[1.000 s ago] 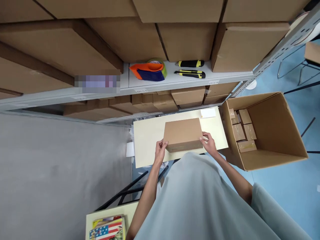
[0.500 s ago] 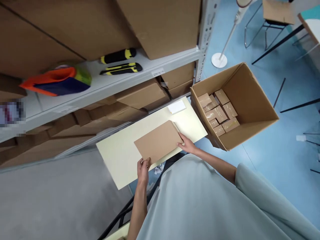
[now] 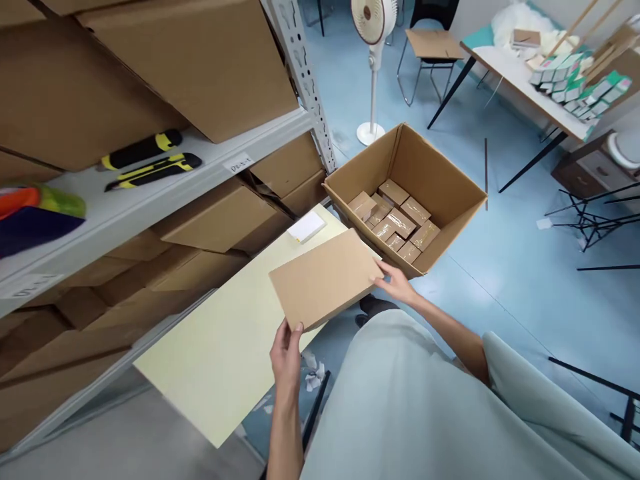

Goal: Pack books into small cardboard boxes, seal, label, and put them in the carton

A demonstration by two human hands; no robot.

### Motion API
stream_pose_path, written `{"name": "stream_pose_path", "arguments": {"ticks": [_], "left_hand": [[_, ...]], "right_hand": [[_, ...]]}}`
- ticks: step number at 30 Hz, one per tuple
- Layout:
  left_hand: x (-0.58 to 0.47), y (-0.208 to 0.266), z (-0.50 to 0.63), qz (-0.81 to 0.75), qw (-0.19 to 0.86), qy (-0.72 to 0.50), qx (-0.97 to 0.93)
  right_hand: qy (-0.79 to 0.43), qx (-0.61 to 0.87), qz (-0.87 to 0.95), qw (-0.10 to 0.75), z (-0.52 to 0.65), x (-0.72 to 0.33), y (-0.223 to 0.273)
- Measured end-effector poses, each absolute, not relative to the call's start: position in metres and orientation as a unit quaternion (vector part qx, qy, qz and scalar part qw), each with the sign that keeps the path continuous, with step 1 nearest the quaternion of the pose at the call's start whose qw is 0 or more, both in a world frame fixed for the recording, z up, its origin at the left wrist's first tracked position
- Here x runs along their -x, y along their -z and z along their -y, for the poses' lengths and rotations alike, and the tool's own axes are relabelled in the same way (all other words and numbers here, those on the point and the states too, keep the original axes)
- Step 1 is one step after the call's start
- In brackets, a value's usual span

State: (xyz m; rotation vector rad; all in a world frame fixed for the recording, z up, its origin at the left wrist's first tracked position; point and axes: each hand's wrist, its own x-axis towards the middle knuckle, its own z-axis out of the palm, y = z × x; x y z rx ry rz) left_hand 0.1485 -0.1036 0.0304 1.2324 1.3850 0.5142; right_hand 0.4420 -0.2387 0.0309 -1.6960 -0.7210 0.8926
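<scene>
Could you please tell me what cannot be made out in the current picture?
- Head view: whatever is inside the held box, hidden by its top and sides.
- Head view: the bottom of the large box under the small boxes, which cover it.
- Head view: the rest of the tape dispenser, cut off by the left edge.
- Head view: the shelf label's exact writing, too small and blurred.

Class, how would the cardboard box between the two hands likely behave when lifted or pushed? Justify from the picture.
The cardboard box is probably stiff: its top looks flat, its edges straight. It may be fairly light, as the left hand and right hand hold it near its corners, though any contents are hidden. Its flat faces make rolling unlikely.
</scene>
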Motion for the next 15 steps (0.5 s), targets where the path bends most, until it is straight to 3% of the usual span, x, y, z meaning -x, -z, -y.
{"name": "stream_pose_path", "arguments": {"ticks": [9,15], "left_hand": [[-0.279,-0.057,0.146,-0.377,0.693,-0.161,-0.593],[-0.359,-0.050,0.157,-0.328,0.750,-0.096,-0.566]], "right_hand": [[-0.180,0.817,0.200,0.510,0.349,-0.531,-0.108],[-0.147,0.841,0.203,0.480,0.346,-0.622,-0.110]]}}
